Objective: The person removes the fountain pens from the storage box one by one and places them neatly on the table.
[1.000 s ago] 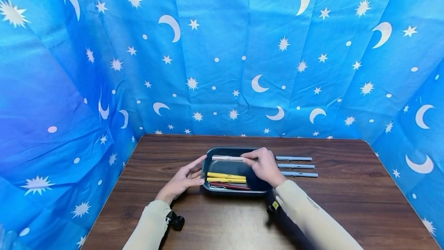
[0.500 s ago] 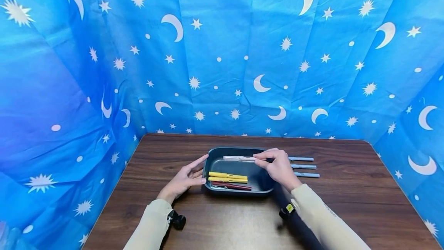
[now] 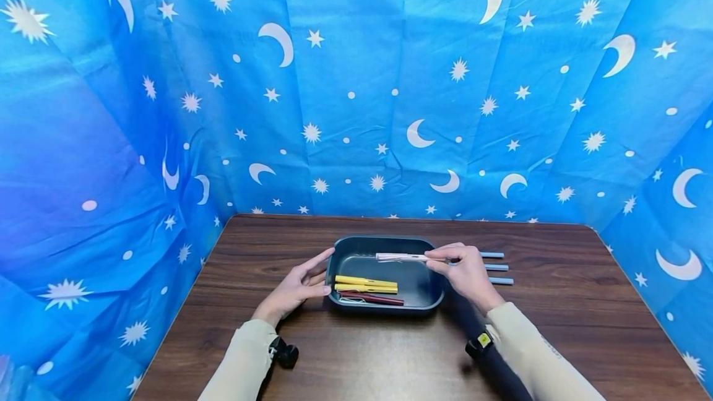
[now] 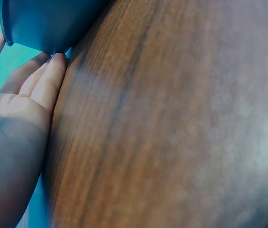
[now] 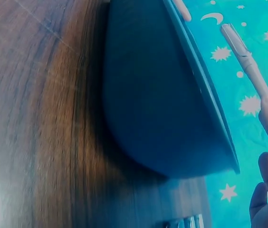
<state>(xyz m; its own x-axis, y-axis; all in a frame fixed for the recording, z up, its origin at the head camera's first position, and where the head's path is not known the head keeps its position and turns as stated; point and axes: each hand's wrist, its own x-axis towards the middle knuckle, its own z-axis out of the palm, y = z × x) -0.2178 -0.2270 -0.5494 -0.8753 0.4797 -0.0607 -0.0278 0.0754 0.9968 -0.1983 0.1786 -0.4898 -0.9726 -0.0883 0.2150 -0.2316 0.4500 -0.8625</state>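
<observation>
In the head view, my right hand (image 3: 466,272) pinches a pale pink clip pen (image 3: 400,257) near one end. The pen lies level above the right part of a dark tray (image 3: 418,283), its clip end pointing left. The right wrist view has the same pen (image 5: 245,59) raised above the tray's rim. My left hand (image 3: 292,289) rests its extended fingers against the tray's left wall, as the left wrist view of the hand (image 4: 27,102) confirms. Inside the tray, near its front side, lie two yellow pens (image 3: 366,284), a dark red pen (image 3: 373,298) and a partly hidden pale pen.
Three light blue pens (image 3: 494,268) lie in a row on the brown wooden table (image 3: 356,351) right of the tray, partly hidden by my right hand. A blue cloth (image 3: 356,110) with moons and stars hangs behind and at both sides of the table.
My right hand has moved right, carrying the pale pink pen from the tray's back left toward its right side. My left hand stays against the tray.
</observation>
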